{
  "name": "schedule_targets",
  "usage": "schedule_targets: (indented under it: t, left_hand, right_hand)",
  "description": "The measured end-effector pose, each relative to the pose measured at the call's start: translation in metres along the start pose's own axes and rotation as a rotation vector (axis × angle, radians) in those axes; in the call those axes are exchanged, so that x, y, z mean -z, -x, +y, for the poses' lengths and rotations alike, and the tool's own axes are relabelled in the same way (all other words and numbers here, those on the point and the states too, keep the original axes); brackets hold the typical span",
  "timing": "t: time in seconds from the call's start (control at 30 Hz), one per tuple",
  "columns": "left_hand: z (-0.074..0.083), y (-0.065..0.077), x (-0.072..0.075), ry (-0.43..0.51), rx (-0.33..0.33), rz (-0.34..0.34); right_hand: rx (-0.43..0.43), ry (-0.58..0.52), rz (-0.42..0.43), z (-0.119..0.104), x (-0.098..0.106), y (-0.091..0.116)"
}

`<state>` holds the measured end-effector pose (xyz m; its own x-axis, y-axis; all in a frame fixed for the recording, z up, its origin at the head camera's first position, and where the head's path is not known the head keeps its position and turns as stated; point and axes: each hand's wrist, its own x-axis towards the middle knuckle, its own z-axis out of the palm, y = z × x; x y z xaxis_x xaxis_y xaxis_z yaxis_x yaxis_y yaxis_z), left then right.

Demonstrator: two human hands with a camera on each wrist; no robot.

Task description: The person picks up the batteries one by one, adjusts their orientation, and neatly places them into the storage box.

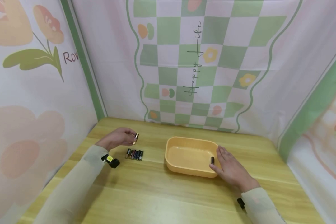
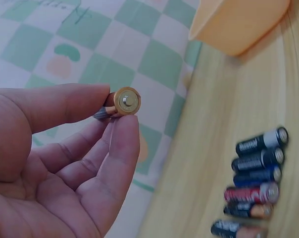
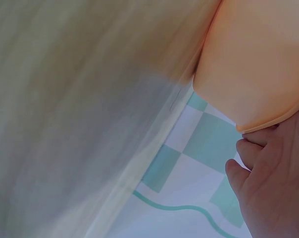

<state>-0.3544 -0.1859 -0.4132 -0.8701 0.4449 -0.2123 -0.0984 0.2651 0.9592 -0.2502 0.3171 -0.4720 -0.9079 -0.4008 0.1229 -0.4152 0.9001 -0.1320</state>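
Observation:
My left hand pinches a battery between thumb and fingertips, raised above the table. Its gold-coloured end with the metal nub faces the left wrist camera; most of its dark body is hidden. Below that hand, several batteries lie side by side in a row, mostly dark, one red. At the right end of a yellow plastic basin, my right hand rests against the rim with its fingers fairly straight; some fingertips are hidden in the right wrist view. Inside, near my right thumb, is a dark battery.
The wooden table backs onto a patterned curtain, with more cloth at the left and right. The basin stands to the right of the battery row, with bare tabletop between them. Wrist cameras are strapped over both sleeves.

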Motion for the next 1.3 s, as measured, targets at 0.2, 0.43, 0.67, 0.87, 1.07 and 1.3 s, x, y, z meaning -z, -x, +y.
schedule_targets:
  t: [0.2,0.43,0.67,0.87,1.07,1.3]
  left_hand:
    - [0.018,-0.007,-0.012,-0.01,-0.02,-0.036]
    - [0.031,-0.018,-0.029,0.012,-0.048,-0.055]
    - [0.038,-0.03,-0.047,0.028,-0.059,-0.082]
    - [0.04,-0.041,-0.062,0.058,-0.064,-0.093]
    - [0.042,-0.058,-0.081,0.053,-0.077,-0.136]
    - [0.045,-0.075,-0.101,0.082,-0.05,-0.148]
  right_hand:
    - [0.002,0.003,0.002,0.0,-0.001,0.0]
    - [0.0,-0.015,0.0,-0.002,0.0,0.001]
    - [-0.006,-0.001,0.009,-0.001,-0.005,0.001]
    - [-0.004,0.003,0.014,-0.001,-0.004,0.001]
    - [-0.001,0.003,0.019,0.0,-0.003,0.003]
    - [-0.002,-0.004,0.02,0.0,-0.003,0.003]
